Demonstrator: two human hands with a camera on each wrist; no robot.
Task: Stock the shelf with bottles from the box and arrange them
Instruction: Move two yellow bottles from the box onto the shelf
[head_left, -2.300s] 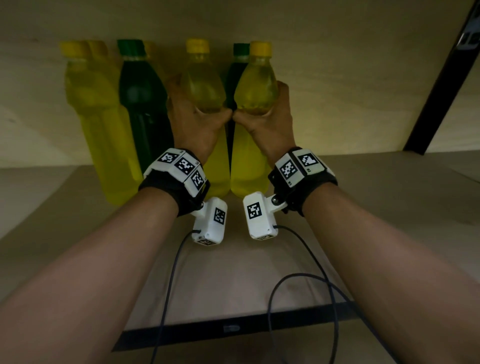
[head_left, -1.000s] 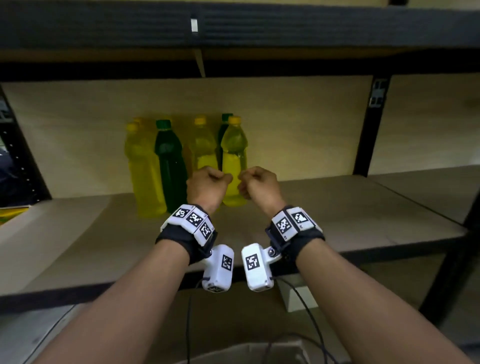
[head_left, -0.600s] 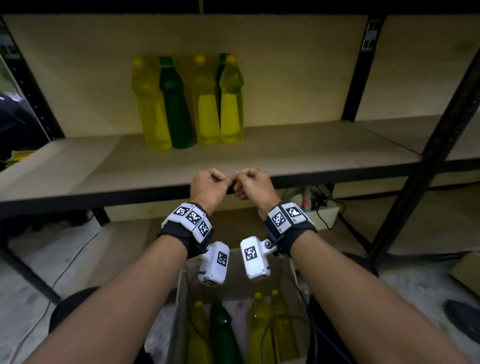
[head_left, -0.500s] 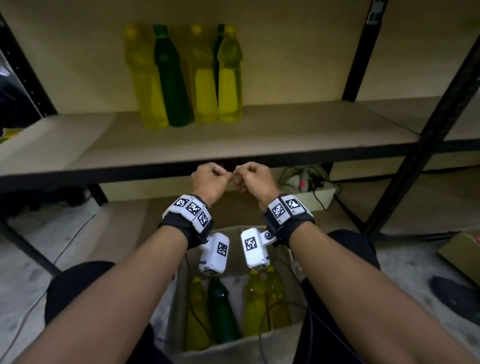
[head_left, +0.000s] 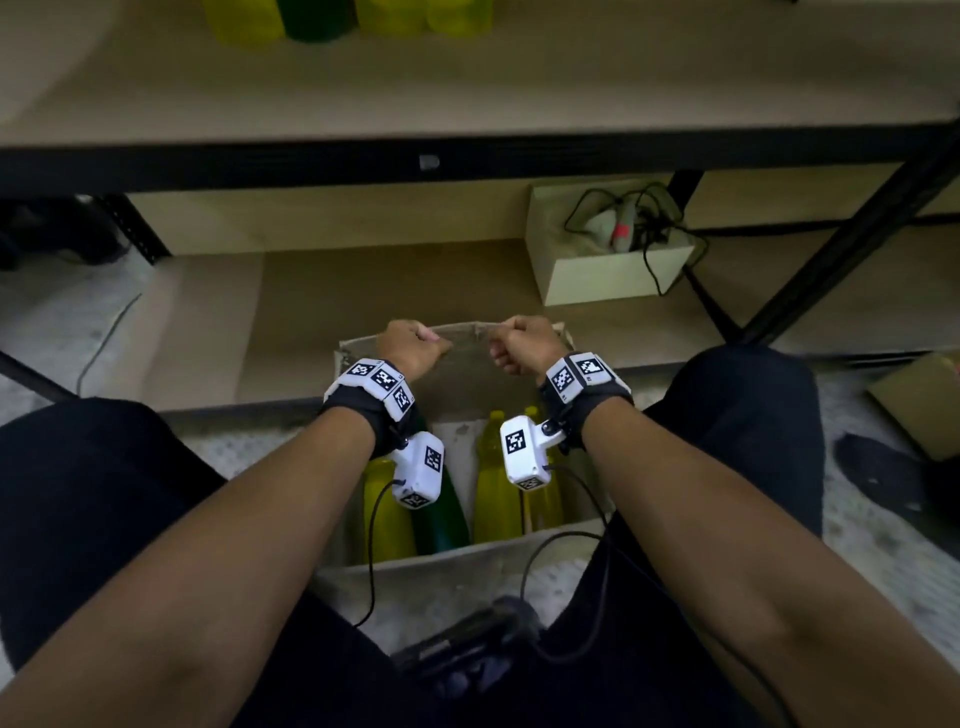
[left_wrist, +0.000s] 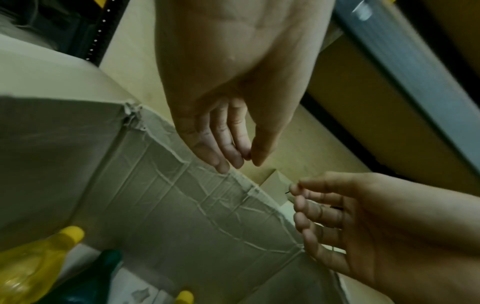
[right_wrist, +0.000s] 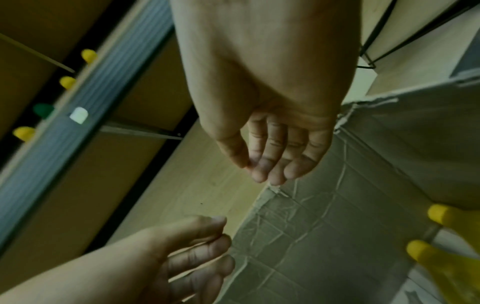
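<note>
A cardboard box stands on the floor between my knees. In it are yellow bottles and one green bottle, partly hidden by my wrists. My left hand and right hand hover side by side over the box's far rim, fingers loosely curled, holding nothing. The left wrist view shows my left hand above the creased far wall. The right hand hangs the same way, near two yellow caps. On the shelf above stand more yellow bottles and a green bottle.
The shelf's black front rail runs just above and beyond my hands. A small white box of cables sits under the shelf at right, beside a slanted black upright. Wrist cables trail over the box's near wall.
Both hands let go of the two yellow bottles on the shelf, drew back and came down over the box. They have moved slightly apart. My view has tipped down.
</note>
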